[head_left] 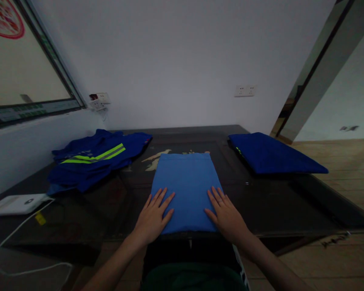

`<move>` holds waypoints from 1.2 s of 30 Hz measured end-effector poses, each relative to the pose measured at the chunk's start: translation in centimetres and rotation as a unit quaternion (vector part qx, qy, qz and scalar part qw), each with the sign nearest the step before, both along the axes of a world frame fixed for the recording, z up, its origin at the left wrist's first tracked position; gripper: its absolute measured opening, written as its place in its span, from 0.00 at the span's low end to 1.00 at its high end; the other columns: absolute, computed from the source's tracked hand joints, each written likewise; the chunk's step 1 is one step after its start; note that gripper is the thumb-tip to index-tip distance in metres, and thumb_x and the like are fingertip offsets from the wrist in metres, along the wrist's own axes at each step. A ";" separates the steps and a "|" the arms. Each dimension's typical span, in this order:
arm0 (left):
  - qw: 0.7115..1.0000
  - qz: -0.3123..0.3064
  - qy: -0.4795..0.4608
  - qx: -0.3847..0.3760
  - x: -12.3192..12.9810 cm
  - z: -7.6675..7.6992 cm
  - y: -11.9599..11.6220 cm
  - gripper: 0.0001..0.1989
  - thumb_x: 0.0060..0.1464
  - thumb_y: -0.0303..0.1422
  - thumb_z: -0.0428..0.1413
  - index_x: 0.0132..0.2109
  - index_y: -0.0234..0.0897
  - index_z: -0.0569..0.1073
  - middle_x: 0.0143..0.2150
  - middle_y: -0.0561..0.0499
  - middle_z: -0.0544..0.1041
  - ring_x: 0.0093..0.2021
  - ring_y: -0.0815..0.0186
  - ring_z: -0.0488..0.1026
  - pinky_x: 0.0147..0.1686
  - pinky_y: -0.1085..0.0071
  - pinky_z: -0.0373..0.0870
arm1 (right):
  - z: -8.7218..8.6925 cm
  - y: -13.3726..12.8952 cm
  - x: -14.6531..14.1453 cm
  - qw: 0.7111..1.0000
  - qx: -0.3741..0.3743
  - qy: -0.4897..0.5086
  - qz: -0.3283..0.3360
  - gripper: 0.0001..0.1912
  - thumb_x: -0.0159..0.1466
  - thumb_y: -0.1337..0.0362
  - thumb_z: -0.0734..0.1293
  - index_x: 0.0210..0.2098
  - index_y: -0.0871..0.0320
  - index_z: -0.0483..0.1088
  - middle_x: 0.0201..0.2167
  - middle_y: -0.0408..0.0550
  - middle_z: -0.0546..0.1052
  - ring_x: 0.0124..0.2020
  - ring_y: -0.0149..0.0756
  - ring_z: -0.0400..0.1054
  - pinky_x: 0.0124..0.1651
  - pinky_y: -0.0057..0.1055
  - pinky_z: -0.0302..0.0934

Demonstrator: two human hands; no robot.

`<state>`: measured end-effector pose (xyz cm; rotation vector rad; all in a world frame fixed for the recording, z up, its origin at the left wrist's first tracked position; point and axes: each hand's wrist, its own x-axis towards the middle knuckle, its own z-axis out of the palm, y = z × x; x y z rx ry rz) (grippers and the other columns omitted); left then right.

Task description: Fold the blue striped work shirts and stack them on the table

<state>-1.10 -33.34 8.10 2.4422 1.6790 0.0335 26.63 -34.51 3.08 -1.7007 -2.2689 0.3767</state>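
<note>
A light blue folded garment (186, 186) lies flat as a neat rectangle at the front of the dark table, its near end by the table's edge. My left hand (154, 216) rests on its left side near the front, fingers spread and pointing forward. On the right side, my right hand (226, 212) lies flat in the same way, fingers apart. Neither hand grips the cloth. What kind of garment it is cannot be told from its folded shape.
At the left, a rumpled dark blue work jacket (100, 155) with a yellow-green reflective stripe lies on the table (133, 214). A folded dark blue garment (273, 153) sits at the right. A white device (16, 204) with a white cable (21, 224) is at the left edge.
</note>
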 end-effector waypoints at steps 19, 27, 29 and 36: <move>0.998 0.046 -0.006 -0.046 6.9 -0.6 13.8 0.25 0.62 0.38 0.44 0.65 0.40 0.61 0.68 0.43 0.55 0.68 0.49 0.47 0.63 0.43 0.42 | 3.2 13.5 -5.9 0.998 -0.065 0.008 0.016 0.26 0.68 0.63 0.53 0.65 0.60 0.56 0.66 0.56 0.56 0.67 0.51 0.46 0.64 0.57 0.42; 0.995 0.088 0.045 -0.002 5.3 -2.8 14.0 0.27 0.64 0.46 0.39 0.67 0.50 0.54 0.71 0.51 0.49 0.70 0.55 0.43 0.65 0.48 0.42 | 0.3 14.2 -4.9 0.997 -0.079 0.008 0.011 0.28 0.70 0.50 0.49 0.66 0.49 0.53 0.69 0.46 0.50 0.69 0.47 0.39 0.66 0.55 0.35; 0.994 0.097 0.041 0.021 5.1 -2.5 14.9 0.27 0.63 0.47 0.40 0.67 0.49 0.53 0.71 0.49 0.48 0.70 0.53 0.43 0.65 0.47 0.42 | 0.6 15.0 -4.8 0.997 -0.070 0.012 -0.002 0.28 0.69 0.50 0.50 0.66 0.51 0.54 0.69 0.49 0.50 0.69 0.49 0.39 0.65 0.55 0.37; 0.987 0.154 0.049 0.009 2.0 -3.4 19.8 0.27 0.64 0.45 0.38 0.67 0.49 0.53 0.70 0.48 0.51 0.69 0.51 0.45 0.63 0.45 0.44 | 0.0 19.6 -3.2 0.994 -0.077 0.005 -0.081 0.27 0.70 0.51 0.49 0.67 0.46 0.50 0.69 0.46 0.48 0.69 0.51 0.36 0.64 0.59 0.36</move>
